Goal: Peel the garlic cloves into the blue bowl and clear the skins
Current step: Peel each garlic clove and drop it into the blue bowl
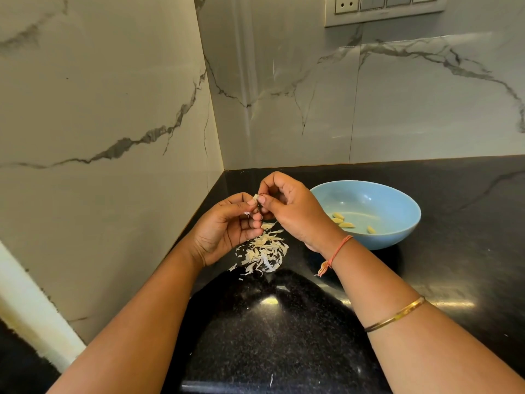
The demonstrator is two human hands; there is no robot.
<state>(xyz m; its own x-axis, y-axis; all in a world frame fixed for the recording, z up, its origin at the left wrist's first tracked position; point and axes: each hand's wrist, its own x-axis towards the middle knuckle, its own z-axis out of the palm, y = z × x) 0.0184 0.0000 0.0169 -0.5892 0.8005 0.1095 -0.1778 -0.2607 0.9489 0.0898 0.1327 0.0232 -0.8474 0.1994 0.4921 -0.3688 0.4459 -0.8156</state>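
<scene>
Above the black counter, my left hand point(227, 227) and my right hand point(292, 210) meet fingertip to fingertip and pinch a small garlic clove point(255, 198) between them; only its pale tip shows. Directly under the hands lies a pile of papery garlic skins point(264, 253). The blue bowl point(377, 194) stands just right of my right hand and holds several peeled cloves point(345, 221) on its floor.
The black granite counter point(454, 237) runs into a corner of white marble wall on the left and at the back. A switch plate point(383, 7) is mounted high on the back wall. One stray skin flake point(271, 379) lies near the counter's front edge.
</scene>
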